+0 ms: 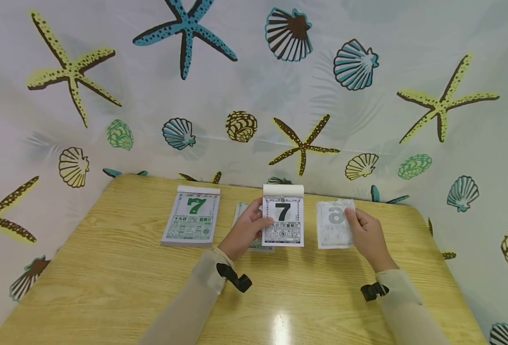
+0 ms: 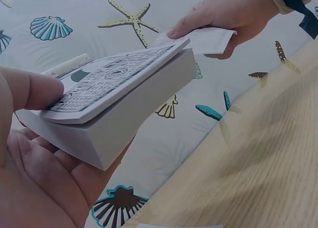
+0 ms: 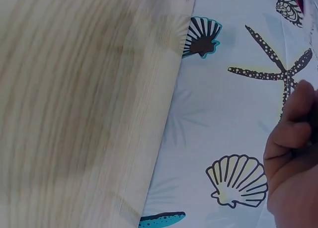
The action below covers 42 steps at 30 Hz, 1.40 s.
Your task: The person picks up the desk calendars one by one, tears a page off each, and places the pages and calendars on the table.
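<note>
My left hand (image 1: 248, 225) grips a thick tear-off calendar (image 1: 283, 235) by its left edge, thumb on the front page and fingers behind. Its top page shows a large black 7. In the left wrist view the calendar block (image 2: 144, 99) is seen from its lower edge, held above the table. My right hand (image 1: 369, 237) pinches a loose calendar page (image 1: 333, 230) between thumb and fingers at its right edge, apart from the block. Print shows through the page reversed. Curled fingers of the right hand (image 3: 293, 163) show at the right wrist view's edge.
A second calendar block (image 1: 191, 218) with a green 7 lies on the wooden table (image 1: 107, 268) to the left. Behind my left hand lies a loose green-printed page (image 1: 260, 248), partly hidden. A white cloth (image 1: 245, 72) with starfish and shells hangs behind the table.
</note>
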Each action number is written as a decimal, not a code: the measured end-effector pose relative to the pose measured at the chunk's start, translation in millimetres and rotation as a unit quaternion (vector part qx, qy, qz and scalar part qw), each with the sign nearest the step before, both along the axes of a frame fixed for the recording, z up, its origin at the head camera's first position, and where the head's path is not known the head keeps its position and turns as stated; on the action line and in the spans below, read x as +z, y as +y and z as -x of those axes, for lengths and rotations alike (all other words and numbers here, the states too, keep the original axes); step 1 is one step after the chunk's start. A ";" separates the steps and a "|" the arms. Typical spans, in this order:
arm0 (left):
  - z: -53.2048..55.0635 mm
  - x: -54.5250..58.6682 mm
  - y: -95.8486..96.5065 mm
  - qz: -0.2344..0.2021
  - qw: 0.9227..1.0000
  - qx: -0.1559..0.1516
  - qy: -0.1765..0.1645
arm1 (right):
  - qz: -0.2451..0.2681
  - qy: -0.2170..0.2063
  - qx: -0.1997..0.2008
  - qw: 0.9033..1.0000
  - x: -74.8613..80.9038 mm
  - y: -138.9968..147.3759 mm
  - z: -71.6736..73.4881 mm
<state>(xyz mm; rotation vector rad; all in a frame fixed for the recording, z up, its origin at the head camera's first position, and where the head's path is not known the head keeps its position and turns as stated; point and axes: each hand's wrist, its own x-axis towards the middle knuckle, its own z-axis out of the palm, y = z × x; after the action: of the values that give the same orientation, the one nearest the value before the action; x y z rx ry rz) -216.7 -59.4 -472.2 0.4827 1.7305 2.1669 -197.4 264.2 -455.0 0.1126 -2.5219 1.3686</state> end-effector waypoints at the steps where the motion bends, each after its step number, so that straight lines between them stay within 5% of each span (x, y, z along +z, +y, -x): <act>1: 0.1 0.2 0.5 0.002 1.000 0.000 0.000 | 0.006 0.000 -0.001 1.000 0.1 -0.6 -1.2; 16: -0.4 -0.7 2.6 0.005 1.000 0.004 -0.004 | 0.062 0.006 -0.022 0.998 -4.9 -6.3 -10.7; 24: 0.0 -2.1 3.3 0.013 1.000 0.012 -0.002 | 0.062 0.007 -0.033 0.997 6.1 -14.6 -19.4; 36: -0.5 -3.4 4.7 0.037 0.999 -0.003 -0.026 | 0.077 0.031 -0.022 0.996 -9.8 -5.5 -16.5; 42: -0.9 -4.2 6.5 0.006 0.999 -0.021 -0.039 | 0.083 0.030 -0.023 0.996 -11.1 -5.1 -17.5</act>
<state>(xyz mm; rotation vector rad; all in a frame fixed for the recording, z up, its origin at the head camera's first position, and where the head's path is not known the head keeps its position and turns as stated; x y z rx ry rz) -215.8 -52.9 -476.4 0.4202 1.6765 2.1163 -179.8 259.1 -466.1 0.0612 -2.3356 1.5265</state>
